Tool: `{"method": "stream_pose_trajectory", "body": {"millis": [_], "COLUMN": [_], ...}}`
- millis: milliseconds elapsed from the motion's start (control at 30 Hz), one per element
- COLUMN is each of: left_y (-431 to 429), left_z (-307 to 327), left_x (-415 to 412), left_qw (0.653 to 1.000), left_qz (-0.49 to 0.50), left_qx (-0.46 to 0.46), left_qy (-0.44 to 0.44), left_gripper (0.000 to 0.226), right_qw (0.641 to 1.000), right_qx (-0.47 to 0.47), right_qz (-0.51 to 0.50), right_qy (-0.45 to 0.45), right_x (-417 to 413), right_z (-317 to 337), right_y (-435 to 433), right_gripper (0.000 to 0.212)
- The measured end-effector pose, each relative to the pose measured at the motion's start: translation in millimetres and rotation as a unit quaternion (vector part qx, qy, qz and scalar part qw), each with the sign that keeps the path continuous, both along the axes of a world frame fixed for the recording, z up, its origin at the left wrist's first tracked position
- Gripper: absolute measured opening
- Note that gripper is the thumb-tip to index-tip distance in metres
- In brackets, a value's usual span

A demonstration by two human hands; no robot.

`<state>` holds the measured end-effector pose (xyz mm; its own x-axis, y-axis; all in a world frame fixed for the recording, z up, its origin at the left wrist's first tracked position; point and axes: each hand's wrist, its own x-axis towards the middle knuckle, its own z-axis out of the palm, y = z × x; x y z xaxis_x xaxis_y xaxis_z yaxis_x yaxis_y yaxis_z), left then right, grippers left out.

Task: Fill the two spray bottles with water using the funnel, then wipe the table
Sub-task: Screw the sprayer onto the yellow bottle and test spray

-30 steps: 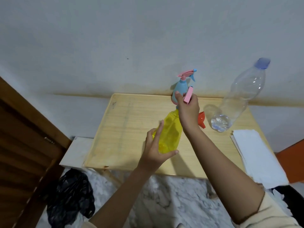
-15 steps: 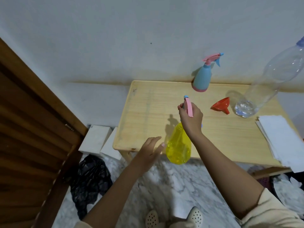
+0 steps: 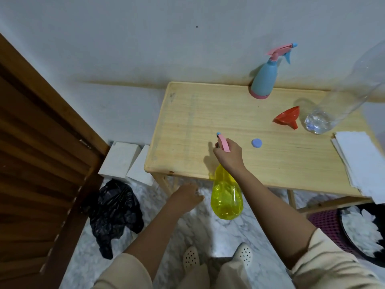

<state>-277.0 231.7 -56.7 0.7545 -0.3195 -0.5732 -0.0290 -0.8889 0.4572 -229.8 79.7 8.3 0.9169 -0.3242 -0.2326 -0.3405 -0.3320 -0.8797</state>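
My right hand (image 3: 229, 154) grips the pink spray head of a yellow spray bottle (image 3: 226, 197), which hangs in the air over the table's front edge. My left hand (image 3: 187, 198) hovers to the left of the bottle, fingers loosely curled, holding nothing. A blue spray bottle (image 3: 264, 80) with a pink trigger stands at the back of the wooden table (image 3: 187, 122). A red funnel (image 3: 286, 118) lies on its side to the right. Beside it stands a large clear water bottle (image 3: 333, 105) with no cap on it. A small blue cap (image 3: 256, 142) lies on the table.
A stack of white cloths or paper (image 3: 362, 161) sits on the table's right end. A wooden door (image 3: 37, 153) stands at the left. White boxes (image 3: 120, 161) and a black plastic bag (image 3: 114, 207) lie on the marble floor. A purple basket (image 3: 327, 224) sits at lower right.
The yellow bottle has come toward me, off the table and past its front edge. My left hand has let go of it and dropped away to the left. The view has shifted left and down.
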Motion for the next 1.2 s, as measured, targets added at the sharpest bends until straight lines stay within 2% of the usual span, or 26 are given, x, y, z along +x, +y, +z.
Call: {"method": "stream_pose_trajectory", "body": {"millis": [133,233,333,400,533,600,700,800,867,900,1000,1100,1167,1200], "left_y": [-2,-2,-3,-3,0,2,5,7,8,9,12,15,16,16], "left_z": [3,5,6,5,2,0,-2,-3,-4,-5,-8,-11,-11,-11], "left_x": [3,4,4,4,6,6,8,9,9,10,10,9,9,9], "left_qw": [1.0,1.0,1.0,1.0,0.999,0.998,0.997,0.996,0.995,0.995,0.996,0.997,0.997,0.997], "left_qz": [-0.011,-0.005,-0.008,-0.009,-0.027,-0.027,-0.034,-0.046,-0.048,-0.046,-0.039,-0.03,-0.031,-0.033], "left_qx": [0.015,0.015,0.016,0.02,0.039,0.052,0.069,0.076,0.083,0.085,0.084,0.072,0.069,0.068], "left_qy": [0.003,-0.001,-0.011,-0.022,-0.018,-0.012,-0.009,-0.005,-0.003,-0.003,-0.003,-0.009,-0.013,-0.015], "left_gripper": [0.046,0.044,0.043,0.04,0.041,0.044,0.047,0.048,0.05,0.05,0.05,0.047,0.046,0.046], "right_qw": [1.0,0.999,0.998,0.998,0.998,0.998,0.998,0.998,0.997,0.997,0.997,0.997,0.997,0.997], "right_qx": [-0.006,0.003,0.034,0.026,0.01,-0.001,-0.011,0.019,0.036,0.037,0.018,-0.004,-0.021,-0.029], "right_qz": [0.01,-0.001,-0.016,0.003,0.005,0.008,0.015,-0.002,-0.008,-0.004,0.013,0.018,0.017,0.015], "right_qy": [0.029,0.051,0.05,0.054,0.065,0.063,0.061,0.067,0.069,0.07,0.071,0.078,0.076,0.067], "right_x": [0,-1,-3,-2,-1,-2,-2,-2,-2,-3,-2,-4,-7,-7], "right_z": [2,6,9,7,4,6,6,6,7,8,10,12,16,17], "right_y": [-1,-1,-1,-4,-7,-5,-3,0,1,2,4,7,8,8], "right_gripper": [0.01,0.025,0.011,0.032,0.027,0.011,0.023,0.016,0.037,0.038,0.03,0.035,0.022,0.023]}}
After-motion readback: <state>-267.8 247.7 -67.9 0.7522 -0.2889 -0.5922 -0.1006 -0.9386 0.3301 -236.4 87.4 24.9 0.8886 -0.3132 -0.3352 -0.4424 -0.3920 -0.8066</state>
